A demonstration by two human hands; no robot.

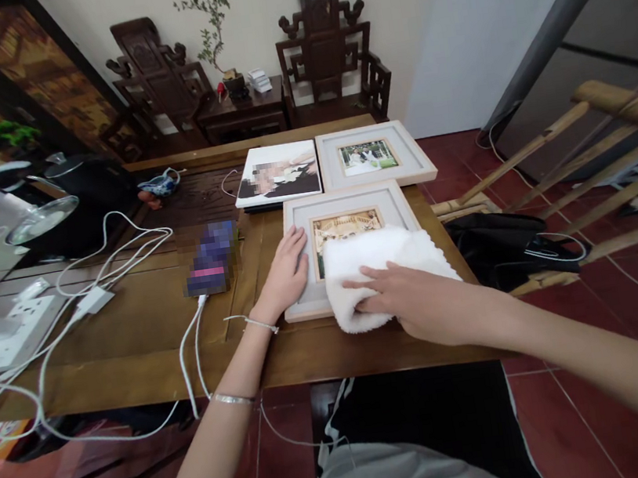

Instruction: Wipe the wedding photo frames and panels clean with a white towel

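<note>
A light wooden picture frame [410, 210] with a grey mat lies face up near the table's front edge. My left hand [285, 275] grips its left rim, fingers along the edge and thumb over the front. A folded white fluffy cloth [392, 252] covers the lower right of the frame and part of its picture. Bunched in my right hand [410, 293], the cloth is pressed down on the frame, and some fingertips are hidden in its fold.
Behind lie a second frame [420, 161] and a white-topped photo panel [279, 169]. To the left are a phone [212, 262] on a cable, a power strip [17, 333], tangled white cords and a black kettle [91, 184]. A bamboo chair [563, 117] stands right.
</note>
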